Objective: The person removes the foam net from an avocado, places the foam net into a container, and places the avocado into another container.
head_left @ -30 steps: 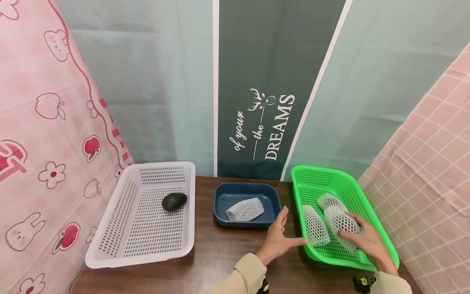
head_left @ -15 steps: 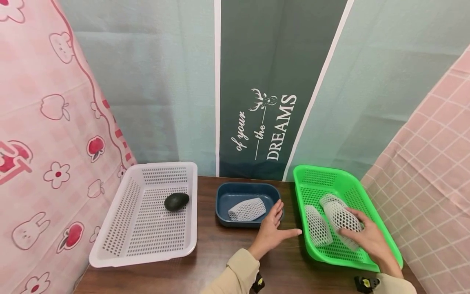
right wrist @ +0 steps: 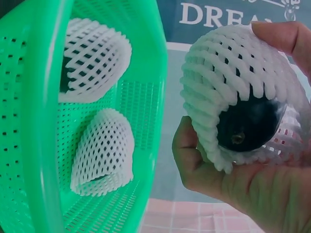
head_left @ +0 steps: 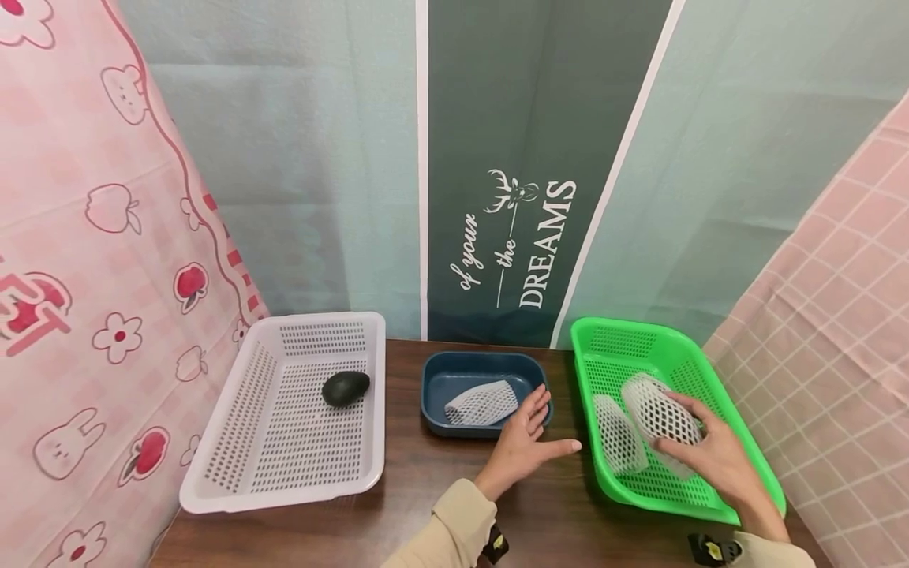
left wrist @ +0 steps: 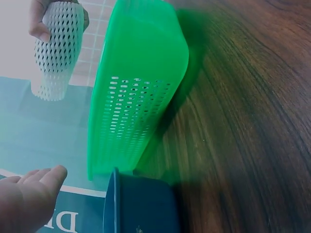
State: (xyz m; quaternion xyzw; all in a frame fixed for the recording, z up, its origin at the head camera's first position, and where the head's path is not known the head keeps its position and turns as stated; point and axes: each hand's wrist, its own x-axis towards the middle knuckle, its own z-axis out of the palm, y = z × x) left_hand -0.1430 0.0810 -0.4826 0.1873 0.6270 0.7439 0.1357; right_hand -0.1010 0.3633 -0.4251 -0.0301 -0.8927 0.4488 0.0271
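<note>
The lettering DREAMS [head_left: 548, 244] runs steeply up the dark green panel [head_left: 540, 95] of the backdrop in white capitals, with "of your" [head_left: 466, 251] and "the" in script beside it and a white antlered deer head [head_left: 524, 192] above. In the left wrist view only the D and part of the next letter show; in the right wrist view the right hand [head_left: 717, 454] covers the end of the word. That hand is clamped, fingers and thumb curled, on a netted fruit [head_left: 663, 414], whose dark end shows at the mouth of its white foam net; it is held above the green basket [head_left: 667, 509]. Two more white nets [right wrist: 104, 153] lie in the basket, something dark visible inside one. The left hand [head_left: 521, 443] has its fingers straight and its thumb spread apart, holding nothing, near the right end of the blue tray [head_left: 476, 367], where an empty-looking net sleeve [head_left: 483, 404] lies. A bare dark fruit [head_left: 346, 388] rests in the white basket [head_left: 284, 500]. On the pink cloth [head_left: 135, 276] at left, a red T [head_left: 48, 330] is readable beside a partly cut-off letter.
</note>
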